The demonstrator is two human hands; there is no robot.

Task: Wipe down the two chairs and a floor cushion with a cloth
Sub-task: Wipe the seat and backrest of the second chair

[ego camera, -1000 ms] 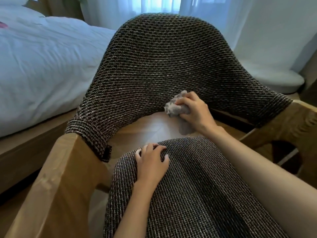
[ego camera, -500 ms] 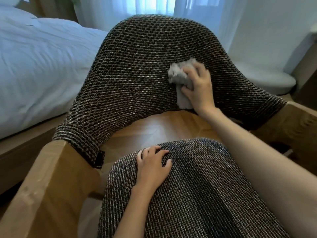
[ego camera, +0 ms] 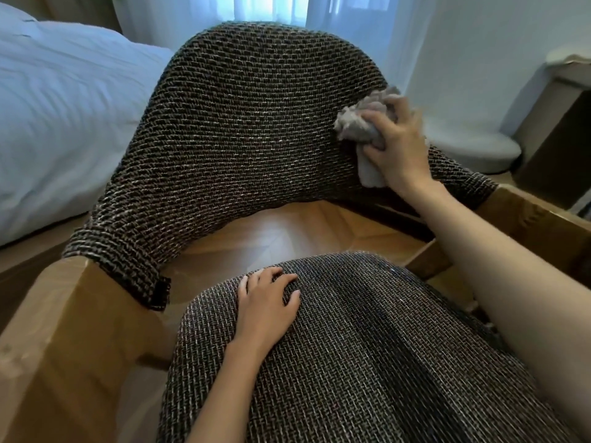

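- We are seeing cool daylight coming through the sheer curtain (ego camera: 271, 8) at twelve o'clock, leaving the room softly bright.
- We are noticing a pale sheen lying on the wooden floor (ego camera: 287, 231).
- We are finding the right hand (ego camera: 396, 142) and cloth (ego camera: 361, 123) at two o'clock smearing slightly with blur.
- We are watching the armrest (ego camera: 64, 346) at eight o'clock bowing and softening near the edge.

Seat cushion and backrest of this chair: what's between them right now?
An open gap. In the head view the wooden floor shows through between the seat cushion and the backrest.
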